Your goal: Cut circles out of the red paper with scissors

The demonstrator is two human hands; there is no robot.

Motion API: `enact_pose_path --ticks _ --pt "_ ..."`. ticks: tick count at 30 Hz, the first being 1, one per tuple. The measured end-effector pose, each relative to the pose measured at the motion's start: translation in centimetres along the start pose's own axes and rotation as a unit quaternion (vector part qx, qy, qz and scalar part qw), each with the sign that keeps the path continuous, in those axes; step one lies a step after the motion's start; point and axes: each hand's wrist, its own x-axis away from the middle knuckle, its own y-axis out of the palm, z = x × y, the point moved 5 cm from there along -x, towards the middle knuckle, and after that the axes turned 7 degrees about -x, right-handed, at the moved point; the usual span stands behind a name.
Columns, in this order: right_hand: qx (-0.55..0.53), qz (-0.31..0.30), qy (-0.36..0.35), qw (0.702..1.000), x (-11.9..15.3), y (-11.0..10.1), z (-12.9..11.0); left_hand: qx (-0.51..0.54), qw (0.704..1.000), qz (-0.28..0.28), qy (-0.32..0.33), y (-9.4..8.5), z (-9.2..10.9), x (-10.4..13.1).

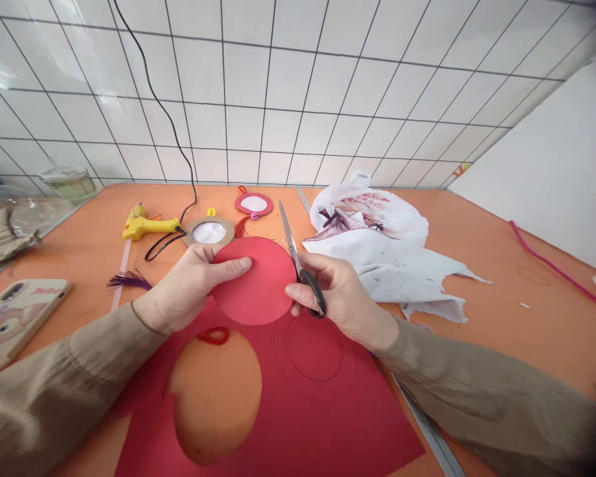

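Observation:
A round red paper disc (258,291) is held up over the orange table (496,291). My left hand (189,281) pinches its left edge, thumb on top. In my right hand (340,295) are scissors (291,235) with black handles, blades pointing up and away; its thumb also touches the disc's right edge. Below lies a larger red sheet (318,424) with a round hole cut out and two pencilled circles, one inside the other. A red loop (213,336) rests at the hole's top edge.
Behind the hands lie a yellow glue gun (149,225) with a black cord, a beige ring (209,232) and a red ring with tassel (253,204). A white plastic bag (397,265) sits right, a phone (22,318) left, a purple tassel (130,280) beside it.

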Motion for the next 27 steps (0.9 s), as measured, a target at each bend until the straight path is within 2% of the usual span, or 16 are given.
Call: enact_pose_path --ticks 4,9,13,27 --pt "0.004 0.012 -0.003 1.0 -0.1 0.0 -0.1 0.014 1.0 0.027 0.006 -0.3 0.1 -0.1" --pt "0.005 0.042 -0.024 0.999 -0.1 -0.6 -0.1 0.02 1.0 0.005 -0.008 -0.3 -0.1 -0.2" --pt "0.008 0.061 -0.026 0.998 -0.1 -0.9 0.0 -0.001 1.0 0.01 -0.021 -0.5 -0.5 -0.2" --pt "0.008 0.071 -0.023 0.997 -0.1 -1.1 0.2 -0.004 0.999 0.028 -0.037 -0.3 -0.6 -0.4"
